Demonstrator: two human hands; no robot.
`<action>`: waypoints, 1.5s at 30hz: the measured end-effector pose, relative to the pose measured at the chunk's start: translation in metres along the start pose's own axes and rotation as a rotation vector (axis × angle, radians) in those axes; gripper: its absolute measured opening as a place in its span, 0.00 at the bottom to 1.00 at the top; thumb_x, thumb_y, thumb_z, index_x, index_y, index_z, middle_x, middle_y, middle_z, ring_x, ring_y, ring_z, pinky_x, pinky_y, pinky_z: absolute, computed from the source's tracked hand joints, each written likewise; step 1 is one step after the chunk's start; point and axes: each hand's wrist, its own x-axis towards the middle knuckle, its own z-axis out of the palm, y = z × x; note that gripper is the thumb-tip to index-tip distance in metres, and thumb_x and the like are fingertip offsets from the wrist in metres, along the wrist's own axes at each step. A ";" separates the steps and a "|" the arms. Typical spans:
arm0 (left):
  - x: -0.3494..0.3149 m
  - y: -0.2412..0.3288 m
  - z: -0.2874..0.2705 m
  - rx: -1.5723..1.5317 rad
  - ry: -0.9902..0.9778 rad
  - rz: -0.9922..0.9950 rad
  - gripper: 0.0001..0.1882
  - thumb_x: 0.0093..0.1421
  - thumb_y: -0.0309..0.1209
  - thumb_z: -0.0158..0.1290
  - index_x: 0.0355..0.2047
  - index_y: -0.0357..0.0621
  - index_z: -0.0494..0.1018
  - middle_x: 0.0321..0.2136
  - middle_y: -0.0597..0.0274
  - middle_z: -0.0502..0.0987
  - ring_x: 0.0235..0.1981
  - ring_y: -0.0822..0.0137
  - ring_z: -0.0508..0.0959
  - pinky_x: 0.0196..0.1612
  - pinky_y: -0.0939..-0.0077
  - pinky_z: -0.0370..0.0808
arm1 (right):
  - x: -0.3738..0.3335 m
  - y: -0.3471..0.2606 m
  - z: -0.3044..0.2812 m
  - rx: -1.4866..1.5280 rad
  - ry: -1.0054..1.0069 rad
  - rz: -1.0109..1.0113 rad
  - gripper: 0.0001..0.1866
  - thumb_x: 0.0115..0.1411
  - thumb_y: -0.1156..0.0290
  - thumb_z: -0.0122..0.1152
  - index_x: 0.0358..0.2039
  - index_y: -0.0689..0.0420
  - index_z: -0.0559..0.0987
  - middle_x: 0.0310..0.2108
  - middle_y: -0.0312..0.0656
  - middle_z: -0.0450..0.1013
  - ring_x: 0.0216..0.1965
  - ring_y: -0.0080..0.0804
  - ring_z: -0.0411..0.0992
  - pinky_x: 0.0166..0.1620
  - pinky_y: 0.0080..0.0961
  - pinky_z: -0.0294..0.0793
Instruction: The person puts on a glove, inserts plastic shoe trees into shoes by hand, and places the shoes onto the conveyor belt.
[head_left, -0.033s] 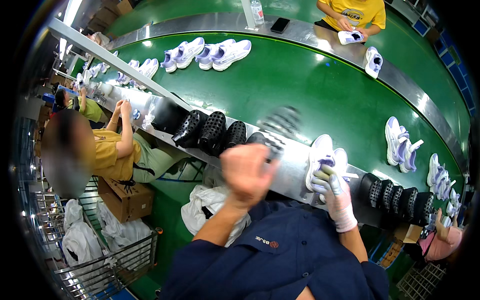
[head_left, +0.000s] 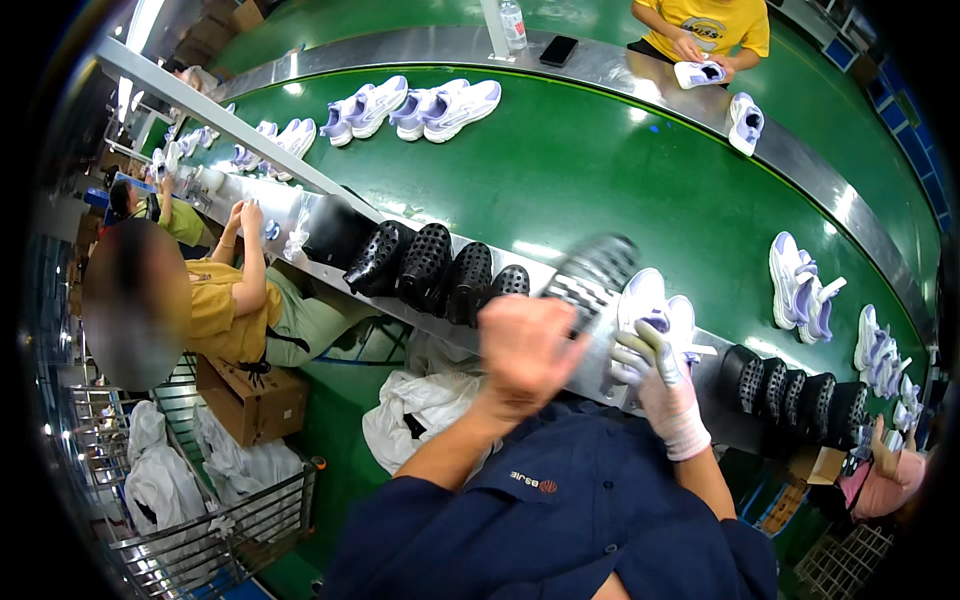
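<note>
My bare left hand (head_left: 530, 350), smeared by motion, is closed on the near end of a black shoe last (head_left: 595, 275) full of holes, held tilted above the metal ledge. Just right of it stands a pair of white and lavender sneakers (head_left: 643, 298). My right hand (head_left: 668, 385), in a pale glove, is at their near end with its fingers apart; whether it touches them I cannot tell. Left of my left hand, several more black perforated lasts (head_left: 425, 262) are lined up on the ledge.
A green conveyor belt (head_left: 560, 170) runs beyond the ledge, carrying sneaker pairs (head_left: 445, 110). More black lasts (head_left: 790, 390) sit at right. A slanted metal post (head_left: 250, 140) crosses at left. Co-workers sit at left and stand across the belt. A wire cart (head_left: 220, 540) is at lower left.
My left hand and the black last have moved right, closer to the sneakers. My right hand has drawn slightly left, its fingers shifting at the sneakers' near end.
</note>
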 end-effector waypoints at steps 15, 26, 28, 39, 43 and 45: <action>-0.011 0.014 0.109 -1.438 -0.494 -1.159 0.19 0.69 0.37 0.56 0.53 0.38 0.72 0.40 0.57 0.78 0.41 0.68 0.78 0.45 0.74 0.76 | -0.015 -0.001 -0.021 -0.958 -0.045 -0.059 0.21 0.67 0.59 0.57 0.47 0.67 0.79 0.38 0.52 0.80 0.40 0.42 0.80 0.46 0.36 0.78; -0.029 0.040 0.157 -1.006 -0.408 -1.042 0.14 0.71 0.39 0.53 0.41 0.38 0.73 0.27 0.64 0.78 0.26 0.74 0.77 0.32 0.78 0.74 | -0.037 0.008 -0.046 -1.256 0.254 -0.046 0.31 0.65 0.44 0.58 0.37 0.67 0.80 0.30 0.63 0.77 0.36 0.61 0.78 0.41 0.48 0.76; -0.033 0.036 0.164 -0.906 -0.646 -0.991 0.16 0.68 0.39 0.57 0.43 0.36 0.74 0.29 0.59 0.79 0.28 0.67 0.78 0.35 0.71 0.75 | -0.040 0.010 -0.057 -1.329 0.242 -0.048 0.31 0.65 0.44 0.58 0.37 0.67 0.80 0.29 0.62 0.77 0.36 0.61 0.78 0.41 0.48 0.76; -0.024 -0.002 0.226 -0.305 -1.016 0.040 0.17 0.59 0.35 0.61 0.40 0.32 0.77 0.35 0.40 0.79 0.40 0.42 0.77 0.47 0.52 0.74 | 0.002 -0.017 -0.088 -1.704 0.347 0.381 0.27 0.65 0.45 0.55 0.40 0.59 0.85 0.37 0.54 0.81 0.42 0.51 0.81 0.46 0.43 0.78; -0.040 -0.002 0.232 -0.416 -1.073 0.029 0.12 0.61 0.34 0.57 0.32 0.35 0.80 0.35 0.42 0.80 0.40 0.41 0.77 0.46 0.51 0.74 | 0.022 0.010 -0.096 -1.809 0.325 0.188 0.20 0.67 0.54 0.53 0.37 0.58 0.85 0.34 0.52 0.82 0.39 0.53 0.81 0.42 0.46 0.79; -0.051 -0.011 0.239 -0.344 -1.145 0.003 0.11 0.62 0.34 0.55 0.36 0.37 0.80 0.38 0.41 0.81 0.42 0.40 0.77 0.48 0.51 0.75 | 0.033 0.039 -0.090 -1.773 0.392 0.012 0.10 0.62 0.69 0.54 0.37 0.61 0.81 0.31 0.54 0.81 0.30 0.52 0.81 0.34 0.45 0.81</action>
